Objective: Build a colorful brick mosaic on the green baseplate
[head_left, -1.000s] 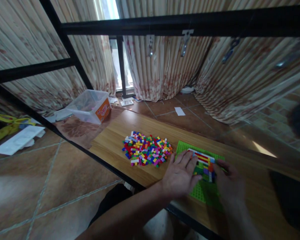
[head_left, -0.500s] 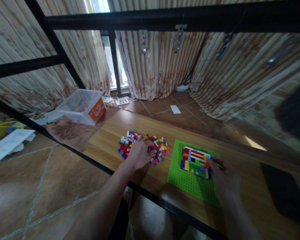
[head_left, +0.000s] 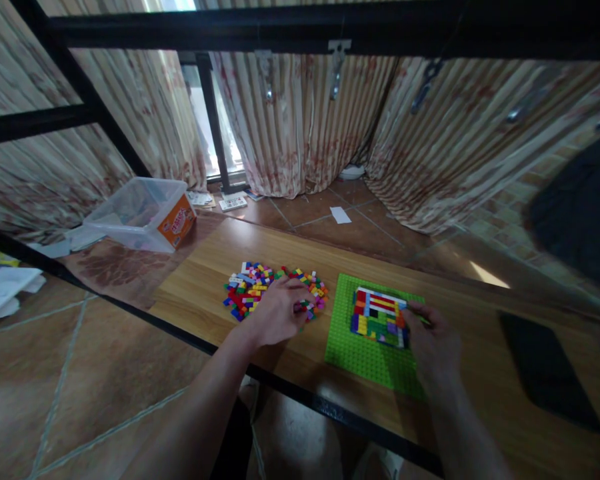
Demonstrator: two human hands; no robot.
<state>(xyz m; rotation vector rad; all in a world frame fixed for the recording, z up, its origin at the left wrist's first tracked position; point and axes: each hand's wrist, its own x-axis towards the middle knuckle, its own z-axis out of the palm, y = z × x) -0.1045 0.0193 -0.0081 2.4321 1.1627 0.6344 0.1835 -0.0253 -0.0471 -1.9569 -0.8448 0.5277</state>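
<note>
My left hand reaches into a loose pile of small coloured toy bricks. Its thumb and forefinger are apart, with bricks showing between them. A bright green baseplate lies to the right of the pile. On it sits a flat rectangular build of bricks in red, white, yellow, green, blue and orange, with a white row along its far edge. My right hand is closed at the right edge of this build, fingers bent together. What sits between those fingers is too small and partly hidden to name.
The wooden table has a dark flat slab at its right. Beyond its left end stands a clear plastic box with an orange label. A black metal bar with hanging metal fittings crosses above. Curtains hang behind.
The whole view has shifted, so things appear farther left. My left hand stays over the pile, its thumb and forefinger now wider apart. My right hand remains at the build's right edge.
</note>
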